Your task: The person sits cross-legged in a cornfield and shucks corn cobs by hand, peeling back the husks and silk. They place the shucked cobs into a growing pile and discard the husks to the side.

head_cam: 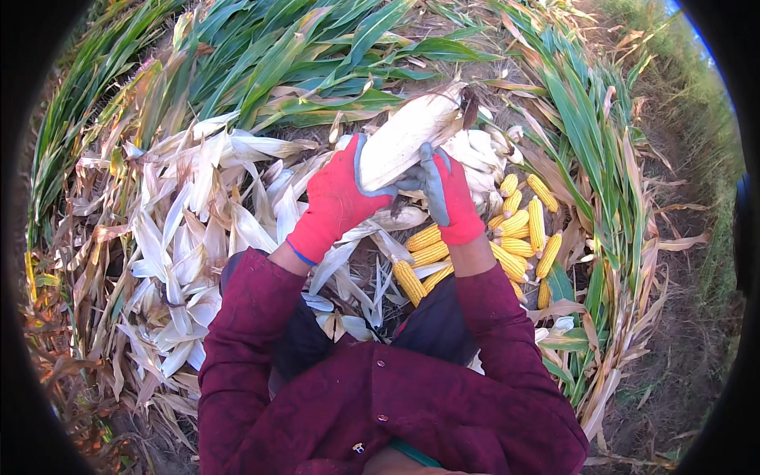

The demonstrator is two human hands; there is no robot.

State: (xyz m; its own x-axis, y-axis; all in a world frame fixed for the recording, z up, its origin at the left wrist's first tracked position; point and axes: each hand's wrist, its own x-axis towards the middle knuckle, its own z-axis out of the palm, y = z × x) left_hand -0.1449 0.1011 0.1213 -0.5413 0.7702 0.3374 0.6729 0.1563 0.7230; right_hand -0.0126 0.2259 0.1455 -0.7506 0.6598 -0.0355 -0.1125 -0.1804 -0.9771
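Note:
My left hand [341, 193], in a red knit glove with a grey coated palm, grips an ear of corn in its pale husk [404, 136]. The ear tilts away to the upper right, with dark dried silk [469, 108] at its far tip. My right hand [442, 190], gloved the same way, is close against the ear's near right side with its fingers bent; whether it grips the husk cannot be told. Beyond that hand lie more husked ears [478, 157]. Bare yellow corn cobs [515, 224] are heaped beside and under my right wrist.
Stripped dry husks [184, 243] spread thickly on the left. Cut green corn stalks with long leaves [297, 59] lie across the far side, and others [585, 136] curve down the right. Past them runs bare soil with dry litter [671, 332], bordered by weeds [706, 124].

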